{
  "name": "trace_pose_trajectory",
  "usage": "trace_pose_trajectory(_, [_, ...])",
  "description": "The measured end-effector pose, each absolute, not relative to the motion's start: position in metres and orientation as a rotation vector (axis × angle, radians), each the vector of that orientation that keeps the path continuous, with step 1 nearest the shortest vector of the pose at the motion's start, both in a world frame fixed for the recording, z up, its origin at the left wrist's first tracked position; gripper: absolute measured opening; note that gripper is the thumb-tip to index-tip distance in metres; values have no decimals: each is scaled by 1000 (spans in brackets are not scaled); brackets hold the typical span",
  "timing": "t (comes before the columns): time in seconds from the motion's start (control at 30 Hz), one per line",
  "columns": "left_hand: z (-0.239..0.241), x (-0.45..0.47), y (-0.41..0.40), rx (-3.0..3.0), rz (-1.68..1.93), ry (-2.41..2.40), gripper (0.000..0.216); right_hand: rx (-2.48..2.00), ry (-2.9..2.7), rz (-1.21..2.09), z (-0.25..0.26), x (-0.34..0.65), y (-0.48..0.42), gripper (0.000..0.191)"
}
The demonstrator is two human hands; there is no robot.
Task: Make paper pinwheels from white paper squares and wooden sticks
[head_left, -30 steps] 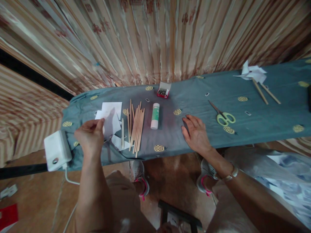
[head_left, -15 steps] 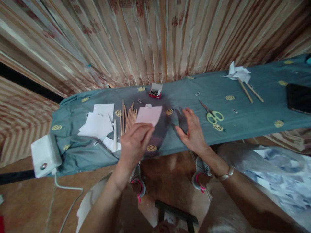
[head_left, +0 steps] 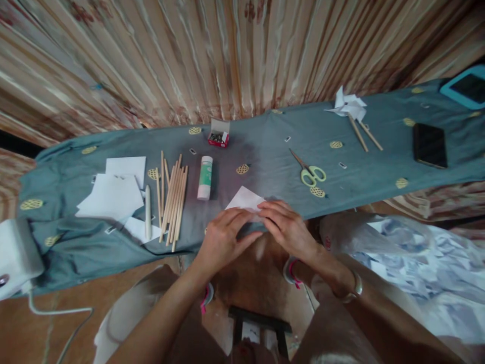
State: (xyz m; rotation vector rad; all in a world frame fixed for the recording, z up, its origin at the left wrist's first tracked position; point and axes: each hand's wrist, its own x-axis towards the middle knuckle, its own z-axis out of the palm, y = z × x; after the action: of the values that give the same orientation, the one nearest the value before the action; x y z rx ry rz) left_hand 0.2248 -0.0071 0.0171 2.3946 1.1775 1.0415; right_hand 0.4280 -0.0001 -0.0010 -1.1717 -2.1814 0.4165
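A small white sheet of paper (head_left: 245, 197) lies at the table's front edge, one corner pointing away from me. My left hand (head_left: 226, 235) has its fingers over the paper's near left side, the thumb below them. From the right, my right hand (head_left: 288, 228) grips the paper's right corner with its fingertips. The near part of the sheet is hidden under my fingers. Beyond it, to the left, lies a glue stick (head_left: 205, 178) with a green label. Green-handled scissors (head_left: 311, 174) rest to the right of the paper.
Several wooden sticks (head_left: 175, 197), a white pen-like stick (head_left: 147, 212) and paper sheets (head_left: 113, 197) lie left. A red box of small metal pieces (head_left: 219, 137) sits behind. Right are paper pinwheels (head_left: 349, 105), a phone (head_left: 430, 145), a blue-framed device (head_left: 466, 87) and a plastic bag (head_left: 409, 263).
My left hand has brought the paper down and right to the table's front edge. My right hand has closed in and taken hold of it. The glue stick is now uncovered. The view has shifted.
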Motion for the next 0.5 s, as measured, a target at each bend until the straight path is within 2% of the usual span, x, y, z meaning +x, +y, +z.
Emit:
trace_pose_trajectory(0.2, [8,209,6,2419,865,1337,17,-1246,-1953,760,3,428,13,15])
trace_pose_trajectory(0.5, [1,202,9,2222,880,1423,21,-1396,-1900,887,3,422,30,15])
